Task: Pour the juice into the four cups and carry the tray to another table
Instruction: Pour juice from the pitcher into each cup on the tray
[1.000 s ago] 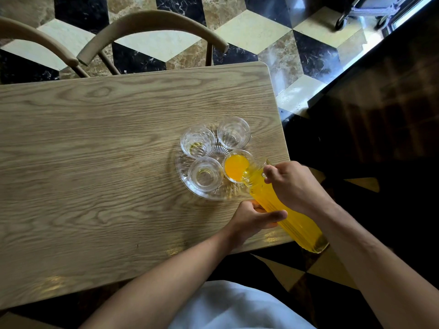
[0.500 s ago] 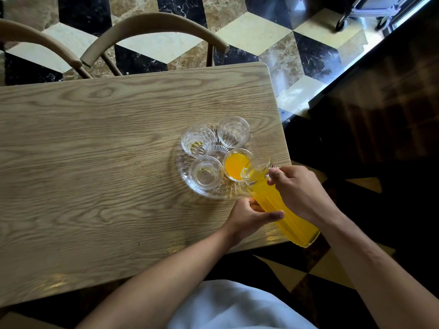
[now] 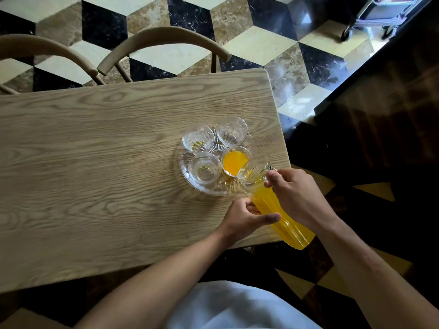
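Gripping the handle of the ribbed glass pitcher of orange juice [image 3: 275, 210], the right hand [image 3: 299, 198] tilted its spout over the one filled clear glass cup [image 3: 235, 162]. The left hand [image 3: 244, 219] curled round the pitcher's body from below. Three clear cups without juice shared the round glass tray [image 3: 190, 176] near the right end of the pale wooden table [image 3: 95, 174].

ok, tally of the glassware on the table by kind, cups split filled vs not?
Cups holding orange juice: 1
Cups without a pour (one shows only a faint yellowish trace): 3
Glass tray: 1
Juice pitcher, held in both hands: 1
Total: 6
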The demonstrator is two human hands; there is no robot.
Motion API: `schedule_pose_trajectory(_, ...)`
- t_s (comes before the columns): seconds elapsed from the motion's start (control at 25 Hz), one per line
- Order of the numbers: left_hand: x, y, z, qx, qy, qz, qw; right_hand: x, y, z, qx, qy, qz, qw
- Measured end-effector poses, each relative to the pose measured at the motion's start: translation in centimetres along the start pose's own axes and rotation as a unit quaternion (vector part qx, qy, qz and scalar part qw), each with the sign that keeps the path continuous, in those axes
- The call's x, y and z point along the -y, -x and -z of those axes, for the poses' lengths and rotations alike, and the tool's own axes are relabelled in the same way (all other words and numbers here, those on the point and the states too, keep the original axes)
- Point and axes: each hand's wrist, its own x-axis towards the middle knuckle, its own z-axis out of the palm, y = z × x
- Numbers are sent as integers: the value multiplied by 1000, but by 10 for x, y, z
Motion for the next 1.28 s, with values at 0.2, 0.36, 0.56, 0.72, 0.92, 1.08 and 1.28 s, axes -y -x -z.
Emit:
schedule_pose_trajectory(0.2, 7, 16, 8, -33, 0, 4, 999, 5, 12, -8, 22, -3, 29, 999)
schedule_pose_trajectory(0.36, 11, 30, 20, -34, 4, 9, 999, 11, 19, -25, 26, -5, 41, 999)
schedule_pose_trajectory(0.56, 15, 31, 43, -20, -16, 5, 1000, 19, 18, -44, 0, -17, 21, 1000)
schedule_pose_trajectory(0.72, 19, 31, 56, -4, -25, 12, 1000, 27, 16, -58, -14, -20, 7, 1000)
schedule_pose_trajectory(0.92, 28, 27, 69, 14, -7, 20, 1000, 31, 10, -70, -20, 11, -13, 1000)
schedule_pose_trajectory(1.08, 32, 24, 73, 24, 16, 26, 999, 34, 5, -76, -22, 23, -20, 999)
schedule_pose_trajectory(1.28, 28, 22, 79, 38, 27, 31, 998, 44, -2, -81, -19, 54, -27, 998)
